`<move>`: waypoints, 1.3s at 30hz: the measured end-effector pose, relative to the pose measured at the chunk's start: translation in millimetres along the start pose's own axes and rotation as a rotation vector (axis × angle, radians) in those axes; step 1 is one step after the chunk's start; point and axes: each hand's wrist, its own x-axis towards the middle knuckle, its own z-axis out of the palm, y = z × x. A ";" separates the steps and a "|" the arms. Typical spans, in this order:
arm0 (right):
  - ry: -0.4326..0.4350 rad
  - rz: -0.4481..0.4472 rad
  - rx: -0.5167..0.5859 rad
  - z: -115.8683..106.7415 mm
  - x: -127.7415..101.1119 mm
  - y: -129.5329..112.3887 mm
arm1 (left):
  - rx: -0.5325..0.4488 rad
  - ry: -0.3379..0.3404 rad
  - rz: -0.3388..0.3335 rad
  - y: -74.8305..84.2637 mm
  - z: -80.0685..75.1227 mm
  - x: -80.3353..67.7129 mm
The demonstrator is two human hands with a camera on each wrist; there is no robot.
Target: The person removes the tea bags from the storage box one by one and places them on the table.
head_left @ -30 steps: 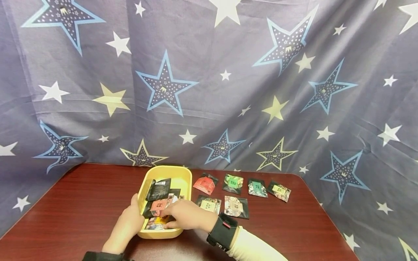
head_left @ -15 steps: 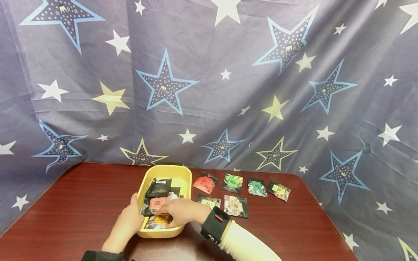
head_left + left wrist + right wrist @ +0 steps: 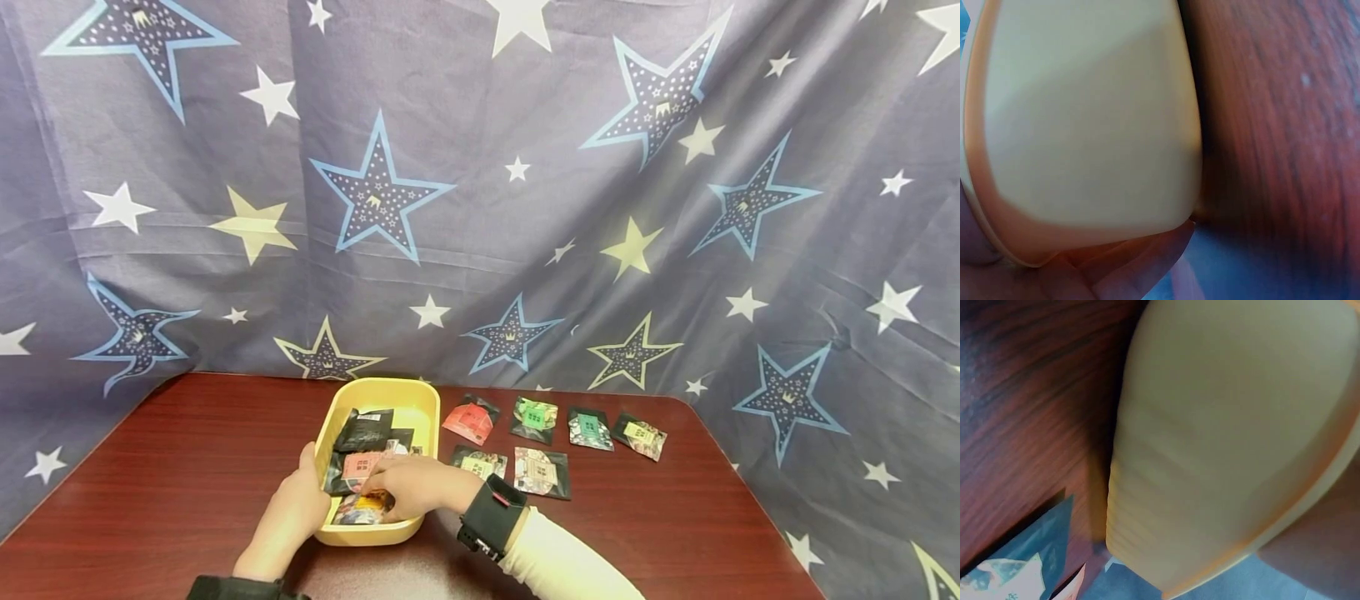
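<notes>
A yellow plastic bin (image 3: 414, 410) holds several small black foil packets. My left hand (image 3: 294, 500) grips its left rim; in the left wrist view, fingers (image 3: 1141, 265) curl against the bin's outer wall. Inside the near end is my right hand (image 3: 422, 486), its curved fingers and thumb pinching the right side of a packet with a yellow-orange label (image 3: 358, 510). Beside those fingers lies a packet with a pink label (image 3: 357, 467), and a plain black packet (image 3: 364, 432) rests farther back. In the right wrist view, the bin's outer wall (image 3: 1222, 425) hides the fingertips.
Right of the bin, several packets lie on the dark red wooden table (image 3: 187, 450): a red one (image 3: 471, 419), a green one (image 3: 535, 419), a teal one (image 3: 590, 429), and cream-labelled ones (image 3: 542, 473) nearer. A star-patterned curtain (image 3: 480, 208) hangs behind.
My right hand has shifted slightly left, its fingers now around the yellow-orange packet's right side. The pink-labelled packet has settled flatter and farther back. My left hand stays on the rim.
</notes>
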 end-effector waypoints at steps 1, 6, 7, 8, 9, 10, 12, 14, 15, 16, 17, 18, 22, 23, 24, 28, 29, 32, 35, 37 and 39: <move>-0.003 0.003 0.002 0.5 0.4 0.1 | 0.001 -0.002 -0.002 0.0 -0.1 0.2; -0.022 0.023 0.034 -0.2 1.2 0.6 | 0.010 0.001 0.002 -0.9 0.3 0.8; -0.024 0.027 0.045 -0.7 1.3 0.6 | 0.013 0.004 0.004 -1.1 0.4 0.8; -0.027 0.031 0.058 -1.2 1.5 0.5 | 0.014 0.005 0.005 -1.3 0.4 0.8; -0.026 0.038 0.070 -1.6 1.8 0.4 | 0.015 0.006 0.007 -1.4 0.3 0.8; -0.024 0.049 0.085 -1.9 1.7 0.4 | 0.013 0.004 0.009 -1.1 0.2 1.0; -0.012 0.074 0.099 -2.3 1.5 -0.1 | 0.014 0.002 0.011 -0.5 -0.2 1.2; 0.013 0.093 0.091 -2.0 1.3 -0.9 | 0.010 -0.001 0.007 0.1 -0.8 1.5; 0.029 0.103 0.083 -1.7 0.9 -1.6 | 0.010 -0.004 0.004 0.3 -1.0 1.5; 0.047 0.112 0.069 -1.2 0.6 -2.3 | 0.008 -0.007 0.000 0.6 -1.4 1.7; 0.066 0.120 0.051 -0.6 0.3 -3.1 | 0.009 -0.010 -0.005 0.5 -1.5 1.8; 0.083 0.126 0.035 0.0 -0.1 -4.0 | 0.010 -0.015 -0.010 0.4 -1.6 1.8; 0.139 0.151 0.004 1.2 -2.2 -6.5 | 0.018 -0.028 -0.019 -1.1 -0.9 2.9; 0.149 0.156 0.002 1.2 -2.8 -6.6 | 0.020 -0.032 -0.021 -1.6 -0.6 3.2; 0.157 0.157 0.002 0.8 -3.7 -6.7 | 0.021 -0.034 -0.021 -1.7 -0.4 3.5; 0.210 0.138 -0.012 -1.3 -7.1 -6.0 | 0.020 -0.043 -0.019 -2.4 -0.6 4.4; 0.223 0.129 -0.006 -2.7 -8.3 -5.8 | 0.019 -0.047 -0.019 -2.2 -0.8 4.5; 0.253 0.095 0.022 -6.5 -12.8 -5.2 | 0.015 -0.048 -0.016 -2.3 -1.2 4.3; 0.254 0.066 0.059 -11.4 -19.8 -5.2 | 0.011 -0.039 -0.008 -2.5 -1.2 3.6; 0.253 0.051 0.088 -15.4 -26.4 -5.3 | 0.012 -0.036 -0.009 -2.5 -0.9 3.6; 0.263 0.046 0.114 -20.4 -33.8 -5.0 | 0.013 -0.037 -0.013 -2.3 -0.6 4.1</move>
